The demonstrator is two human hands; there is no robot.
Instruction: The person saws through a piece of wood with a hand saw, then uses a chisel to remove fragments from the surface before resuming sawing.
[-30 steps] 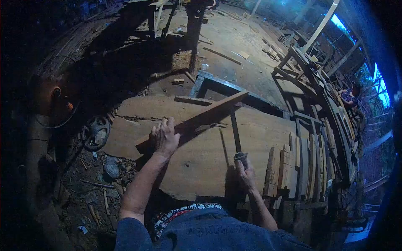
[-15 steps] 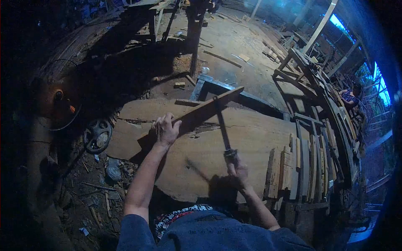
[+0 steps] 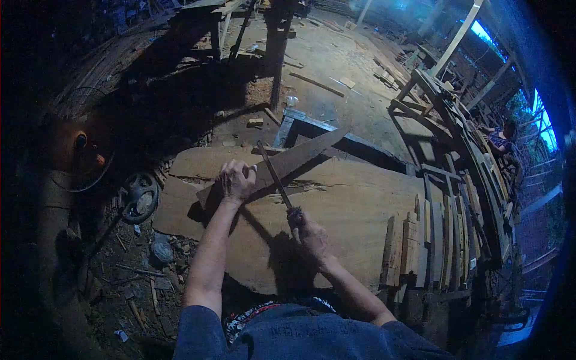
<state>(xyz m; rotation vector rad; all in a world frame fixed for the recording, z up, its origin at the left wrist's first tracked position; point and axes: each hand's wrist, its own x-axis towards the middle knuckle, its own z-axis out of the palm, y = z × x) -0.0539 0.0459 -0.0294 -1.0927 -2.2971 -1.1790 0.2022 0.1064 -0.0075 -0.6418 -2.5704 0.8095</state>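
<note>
My left hand (image 3: pixel 237 180) is closed over the near-left part of a long tapered wooden board (image 3: pixel 294 157), which stands tilted on a broad, cracked wooden slab (image 3: pixel 336 210). The board's narrow end points to the far right. In my right hand (image 3: pixel 313 241) is a long narrow-bladed tool (image 3: pixel 275 175) with a dark handle, held with my fingers wrapped round it. Its blade slants up and left, overlapping the board's face in this view, just right of my left hand.
Several wooden strips (image 3: pixel 447 240) lie side by side at the right. A metal-edged frame (image 3: pixel 354 144) stands behind the slab. At the left are a handwheel (image 3: pixel 139 197) and a machine (image 3: pixel 82 144). Scraps litter the ground (image 3: pixel 135 282). A person (image 3: pixel 499 141) is far right.
My right hand and the tool have swung left, with the blade now leaning toward my left hand. The board has tilted so more of its face shows; my left hand stays on it.
</note>
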